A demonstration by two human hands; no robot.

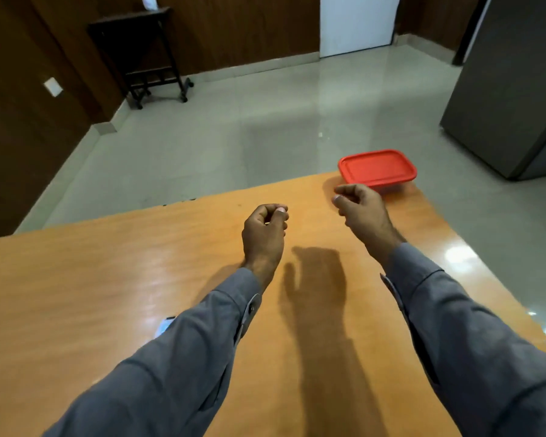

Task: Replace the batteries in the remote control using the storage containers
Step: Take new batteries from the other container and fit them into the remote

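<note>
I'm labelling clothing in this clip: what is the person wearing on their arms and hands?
Both arms wear long grey shirt sleeves with buttoned cuffs that end at the wrists. The left hand and right hand are bare: no gloves, and no rings or watch can be seen. The left cuff shows a small button.

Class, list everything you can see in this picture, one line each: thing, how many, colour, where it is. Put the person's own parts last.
Table: one, orange wood, fills the lower part of the view.
Container: one, red lid on, at the table's far right corner.
Small object: one, pale blue-white, on the table, mostly hidden by the left sleeve; cannot tell what it is.
Side table: one, dark wood, on wheels, by the far wall.
Fridge: one, grey, on the floor at right.
Door: one, white, in the far wall.
Floor: pale grey tiles.
Sleeves: two, grey.
Left hand: fingers curled, nothing seen in it, above the table.
Right hand: fingers curled, nothing seen in it, just before the container.
</note>
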